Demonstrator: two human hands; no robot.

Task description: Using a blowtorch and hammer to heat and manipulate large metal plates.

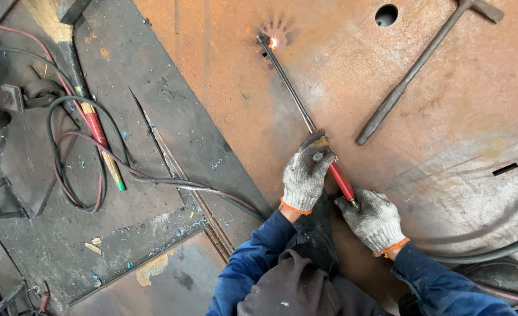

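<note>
Both gloved hands clench cutting torch [305,114]: left hand [305,175] on tube near valve, right hand [376,219] on red handle end. Torch lies diagonally over rusty steel plate [446,158], flame tip near plate's upper middle. Hammer [417,67] toward upper right corner. Hoses [83,158] left, partly cut off. Arms bent, blue sleeves.

My left hand [305,175] and right hand [376,219] wear speckled grey-white gloves with orange cuffs, below blue sleeves [247,263]. The torch [305,114] has a red grip and dark tubes, its tip glowing orange-white. The steel plate [387,88] is rust-brown; the hoses [77,158] look black and maybe dull red.
</note>
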